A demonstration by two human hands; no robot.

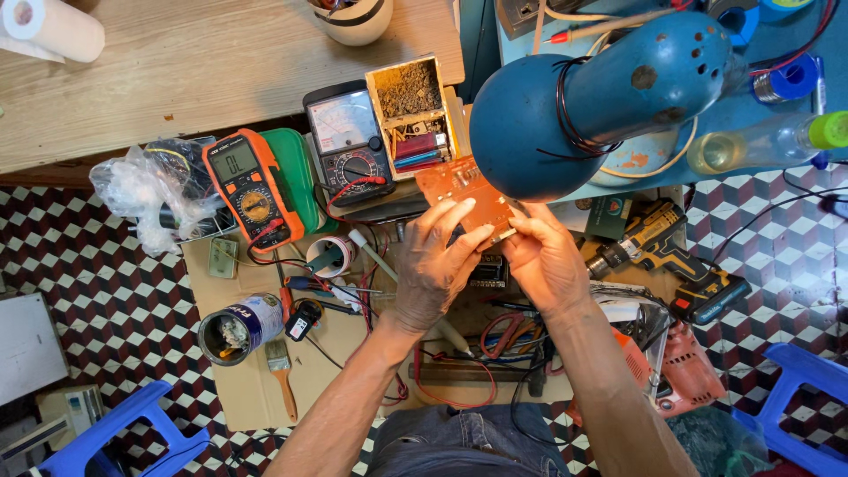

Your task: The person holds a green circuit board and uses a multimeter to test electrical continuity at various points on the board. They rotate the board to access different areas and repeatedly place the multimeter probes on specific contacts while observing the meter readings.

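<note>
Left hand (437, 265): fingers spread and curled loosely, tips pressed on the near face of the circuit board (466, 190); it steadies the board from the left.
Right hand (543, 256): closed in a pinch on the board's right edge, thumb and forefinger meeting just under the lamp (601, 93).
Circuit board: orange-brown, flat, tilted, held up between both hands above the cardboard (247, 389), just below the lamp's blue shade and lit by it.
Lamp: blue, chipped, wire wound round its neck, hanging over the board.
Meters: an orange digital multimeter (250, 190) and a black analogue meter (347, 141) lie side by side to the left of the board, red leads trailing from them.
Parts box (413, 115): small, open, divided, just beside the analogue meter, touching the board's upper corner or close to it; I cannot tell which.
Tin (238, 329): on its side on the cardboard, with a brush (282, 375) near it.
Drill (667, 256): yellow and black, to the right of the right hand.
Plastic bag (146, 194): crumpled, left of the multimeter.
Floor (97, 291): checked tiles, blue stools (115, 437) at both lower corners.
</note>
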